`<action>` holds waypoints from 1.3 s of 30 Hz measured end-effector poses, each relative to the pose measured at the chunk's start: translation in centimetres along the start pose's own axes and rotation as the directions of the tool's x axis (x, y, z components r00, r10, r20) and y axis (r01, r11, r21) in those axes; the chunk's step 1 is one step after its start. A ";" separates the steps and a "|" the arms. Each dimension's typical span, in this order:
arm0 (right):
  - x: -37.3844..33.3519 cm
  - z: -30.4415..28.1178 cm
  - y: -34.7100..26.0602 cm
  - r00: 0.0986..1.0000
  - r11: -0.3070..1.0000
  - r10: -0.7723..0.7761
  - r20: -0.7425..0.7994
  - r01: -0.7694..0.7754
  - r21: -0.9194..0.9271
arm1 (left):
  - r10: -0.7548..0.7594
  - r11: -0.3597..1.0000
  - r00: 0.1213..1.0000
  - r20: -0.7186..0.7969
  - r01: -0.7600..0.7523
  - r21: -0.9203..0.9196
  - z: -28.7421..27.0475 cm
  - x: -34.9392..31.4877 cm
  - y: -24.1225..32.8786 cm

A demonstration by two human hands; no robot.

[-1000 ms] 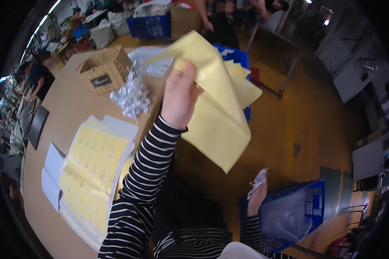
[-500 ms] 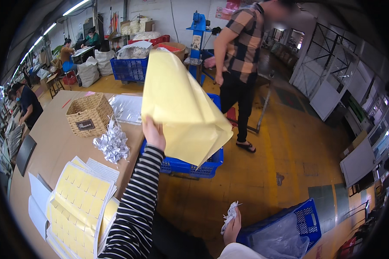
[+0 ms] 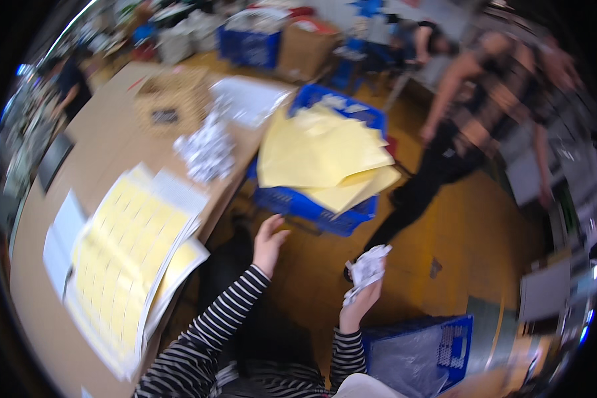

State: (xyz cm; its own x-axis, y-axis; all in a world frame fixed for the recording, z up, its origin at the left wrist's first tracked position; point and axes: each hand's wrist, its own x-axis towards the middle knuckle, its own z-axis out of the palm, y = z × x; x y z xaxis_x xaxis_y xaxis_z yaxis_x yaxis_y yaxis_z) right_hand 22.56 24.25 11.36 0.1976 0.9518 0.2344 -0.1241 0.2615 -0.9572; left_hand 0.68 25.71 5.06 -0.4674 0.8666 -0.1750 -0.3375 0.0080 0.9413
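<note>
My left hand [image 3: 269, 247] is empty, its fingers apart, just in front of a blue crate [image 3: 349, 227]. Large yellow backing sheets [image 3: 322, 156] lie loosely across the top of that crate. In my right hand [image 3: 359, 306] is a bunch of white paper strips [image 3: 367, 267], held up over the floor. On the table to the left lies a stack of yellow label sheets [image 3: 123, 242], its pages partly fanned. Behind it a heap of white strips [image 3: 207, 151] sits beside a woven basket [image 3: 170, 106].
A second blue crate [image 3: 459, 348], lined with clear plastic, stands low at the right. Clear plastic packaging [image 3: 249, 101] lies on the brown table [image 3: 113, 126]. A person in a checked shirt [image 3: 491, 109] is close by on the right. Farther back are a cardboard box [image 3: 305, 50] and sacks.
My left hand has let go of the yellow sheet, which now rests on the blue crate, and has drawn back. My right hand has risen with the strips. The view has shifted.
</note>
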 end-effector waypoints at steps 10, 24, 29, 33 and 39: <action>-4.1 6.7 -0.6 0.957 0.994 -0.054 0.286 0.080 -0.080 | 0.546 0.749 0.761 -0.350 -0.255 0.612 -16.6 -20.1 11.9; -6.3 11.8 -0.9 0.711 0.575 0.398 0.580 -0.686 0.446 | 0.428 0.532 0.353 -0.832 0.645 0.548 -33.4 -33.9 8.6; -7.6 13.9 -3.3 0.724 0.553 0.312 0.615 -0.665 0.502 | 0.613 0.702 0.474 -0.632 0.041 0.711 -23.6 -27.8 11.0; -10.5 16.0 -3.8 0.776 0.622 0.186 0.602 -0.567 0.539 | 0.473 0.748 0.876 -0.097 -0.341 0.569 -12.7 -22.7 11.6; -15.5 17.3 -5.4 0.686 0.891 0.221 0.693 -0.431 0.142 | 0.608 0.766 0.782 -0.137 -0.533 0.358 -7.7 -17.5 13.0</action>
State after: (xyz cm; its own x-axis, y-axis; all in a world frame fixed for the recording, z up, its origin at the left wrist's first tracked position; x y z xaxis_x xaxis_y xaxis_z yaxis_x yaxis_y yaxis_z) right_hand 3.35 10.82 15.85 -0.5654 0.8221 0.0666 -0.3336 -0.1541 -0.9300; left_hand -1.86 6.84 18.17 -0.6824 0.6142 0.3963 0.2834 -0.2774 0.9180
